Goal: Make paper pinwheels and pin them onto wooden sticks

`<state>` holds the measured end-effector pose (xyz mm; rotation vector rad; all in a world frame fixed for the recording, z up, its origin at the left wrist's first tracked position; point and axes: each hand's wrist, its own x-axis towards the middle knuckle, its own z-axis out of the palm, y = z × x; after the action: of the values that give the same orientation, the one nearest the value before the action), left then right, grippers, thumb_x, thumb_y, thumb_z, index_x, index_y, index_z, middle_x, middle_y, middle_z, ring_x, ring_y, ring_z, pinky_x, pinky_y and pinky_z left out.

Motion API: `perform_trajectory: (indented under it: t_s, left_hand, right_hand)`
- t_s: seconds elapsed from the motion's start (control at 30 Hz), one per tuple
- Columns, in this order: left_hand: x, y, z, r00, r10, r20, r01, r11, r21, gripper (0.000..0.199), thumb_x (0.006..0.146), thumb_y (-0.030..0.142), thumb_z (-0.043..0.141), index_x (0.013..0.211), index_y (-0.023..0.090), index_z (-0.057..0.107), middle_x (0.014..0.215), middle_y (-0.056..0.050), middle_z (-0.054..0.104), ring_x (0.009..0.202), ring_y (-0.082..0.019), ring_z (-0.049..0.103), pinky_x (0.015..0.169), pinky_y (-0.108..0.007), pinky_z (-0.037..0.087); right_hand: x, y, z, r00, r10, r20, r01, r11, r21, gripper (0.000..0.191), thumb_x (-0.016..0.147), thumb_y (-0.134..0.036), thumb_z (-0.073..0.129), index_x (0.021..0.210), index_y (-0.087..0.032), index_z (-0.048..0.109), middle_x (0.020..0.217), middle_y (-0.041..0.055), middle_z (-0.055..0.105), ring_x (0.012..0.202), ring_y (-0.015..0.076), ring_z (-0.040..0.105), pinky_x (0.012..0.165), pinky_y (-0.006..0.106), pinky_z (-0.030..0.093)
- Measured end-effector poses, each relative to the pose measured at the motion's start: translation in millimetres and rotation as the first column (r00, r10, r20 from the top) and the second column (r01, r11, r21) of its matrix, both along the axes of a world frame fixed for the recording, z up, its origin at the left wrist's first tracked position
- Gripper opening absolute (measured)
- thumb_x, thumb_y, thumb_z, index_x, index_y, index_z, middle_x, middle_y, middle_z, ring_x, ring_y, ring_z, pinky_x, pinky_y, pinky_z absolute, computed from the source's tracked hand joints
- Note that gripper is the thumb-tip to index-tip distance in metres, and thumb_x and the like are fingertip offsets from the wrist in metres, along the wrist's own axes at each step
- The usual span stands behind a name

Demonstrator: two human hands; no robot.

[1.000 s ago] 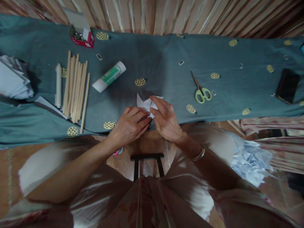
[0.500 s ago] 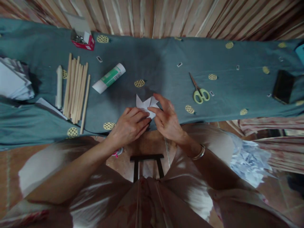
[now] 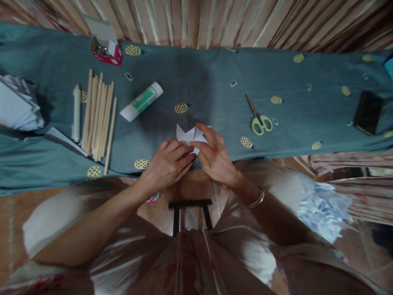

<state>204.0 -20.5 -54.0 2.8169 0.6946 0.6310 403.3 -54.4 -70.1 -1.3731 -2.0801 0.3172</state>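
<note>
A white paper piece [image 3: 189,135] with pointed folded flaps lies between my hands near the front edge of the cloth-covered table [image 3: 215,102]. My left hand [image 3: 168,162] is closed on its lower left part, fingers pressed together. My right hand [image 3: 215,155] grips its right side, with the index finger curved over the top and the thumb near the middle. The fingers hide much of the paper's lower and right parts. Beyond the paper, to the left, lies a white and green tube [image 3: 141,101].
Several wooden sticks [image 3: 98,116] and a white glue-like stick [image 3: 76,112] lie left, near stacked paper [image 3: 18,104]. An open red box [image 3: 107,54] holds small metal items. Green-handled scissors [image 3: 258,119] and a dark object [image 3: 367,112] lie right. Cut paper [image 3: 325,209] is heaped lower right.
My right index finger has moved slightly left over the paper, covering more of its upper right flap. My left hand has hardly moved. The view has shifted very slightly.
</note>
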Motion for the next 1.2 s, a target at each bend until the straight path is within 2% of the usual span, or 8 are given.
perform_trajectory:
  t_s: [0.13,0.27,0.5,0.8,0.97,1.03,1.1,1.2]
  left_hand:
    - [0.4,0.0,-0.2,1.0,-0.007,0.027,0.006,1.0,0.012,0.02,0.096,0.02,0.055,0.107,0.015,0.07,0.109,-0.01,0.073,0.099,-0.025,0.06,0.078,-0.038,0.044]
    - [0.5,0.2,-0.1,0.999,-0.005,0.035,0.005,1.0,-0.004,0.019,0.095,0.021,0.056,0.107,0.015,0.071,0.109,-0.01,0.073,0.099,-0.025,0.06,0.08,-0.038,0.044]
    - [-0.2,0.1,0.4,1.0,0.001,0.015,-0.001,1.0,-0.021,0.02,0.096,0.021,0.053,0.106,0.017,0.071,0.107,-0.009,0.073,0.1,-0.024,0.06,0.08,-0.038,0.043]
    - [-0.7,0.6,0.4,1.0,-0.005,0.022,0.005,1.0,0.002,0.02,0.096,0.021,0.054,0.108,0.015,0.069,0.106,-0.01,0.073,0.098,-0.024,0.06,0.08,-0.038,0.044]
    - [-4.4,7.1,1.6,0.981,0.142,0.134,-0.124,0.983,-0.134,0.037,0.093,0.036,0.061,0.125,0.016,0.061,0.119,-0.013,0.069,0.107,-0.027,0.06,0.087,-0.042,0.048]
    - [-4.4,11.5,-0.1,0.934,0.28,0.221,-0.216,0.936,-0.277,0.056,0.087,0.044,0.068,0.136,0.019,0.053,0.131,-0.015,0.063,0.115,-0.029,0.058,0.094,-0.044,0.047]
    - [-1.7,16.2,-3.1,0.848,0.424,0.318,-0.248,0.848,-0.469,0.072,0.08,0.049,0.075,0.141,0.021,0.047,0.14,-0.016,0.056,0.117,-0.028,0.058,0.096,-0.044,0.048]
    - [6.5,22.3,-4.1,0.707,0.586,0.396,-0.08,0.622,-0.779,0.071,0.072,0.05,0.08,0.132,0.02,0.056,0.129,-0.014,0.064,0.1,-0.023,0.066,0.085,-0.037,0.054]
  right_hand:
    - [5.3,-1.1,5.6,0.994,-0.093,-0.053,0.093,0.996,0.007,0.035,0.092,-0.013,0.044,0.12,-0.027,0.06,0.143,0.0081,0.052,0.133,0.0251,0.051,0.109,0.05,0.046]
    - [7.4,0.3,7.6,0.982,-0.167,-0.093,0.165,0.986,-0.023,0.037,0.094,-0.024,0.049,0.131,-0.021,0.052,0.133,0.014,0.06,0.122,0.027,0.059,0.102,0.05,0.053]
    - [-2.9,-0.1,2.6,0.974,-0.18,-0.135,0.169,0.982,-0.087,0.05,0.089,-0.025,0.057,0.137,-0.024,0.043,0.134,0.0122,0.061,0.115,0.0261,0.063,0.096,0.046,0.057]
    - [-8.9,0.3,7.4,0.945,-0.216,-0.245,0.161,0.96,-0.227,0.051,0.085,-0.019,0.056,0.135,-0.024,0.047,0.118,0.0082,0.067,0.082,0.018,0.066,0.081,0.038,0.059]
    - [-3.5,5.9,4.3,0.872,-0.303,-0.384,0.181,0.929,-0.322,0.049,0.082,-0.024,0.062,0.13,-0.024,0.052,0.109,0.0054,0.07,0.081,0.0169,0.067,0.08,0.035,0.058]
    - [-0.6,10.0,-0.4,0.83,-0.312,-0.463,0.163,0.928,-0.335,0.05,0.082,-0.026,0.063,0.13,-0.024,0.052,0.107,0.0044,0.071,0.078,0.016,0.068,0.077,0.034,0.059]
    - [1.3,14.4,-5.4,0.786,-0.301,-0.539,0.141,0.937,-0.318,0.051,0.082,-0.029,0.064,0.131,-0.025,0.051,0.11,0.0049,0.07,0.078,0.0153,0.068,0.074,0.032,0.059]
    - [1.9,20.4,-9.7,0.748,-0.273,-0.606,0.12,0.952,-0.281,0.052,0.083,-0.031,0.064,0.132,-0.025,0.049,0.112,0.0057,0.069,0.077,0.0148,0.069,0.071,0.031,0.06]
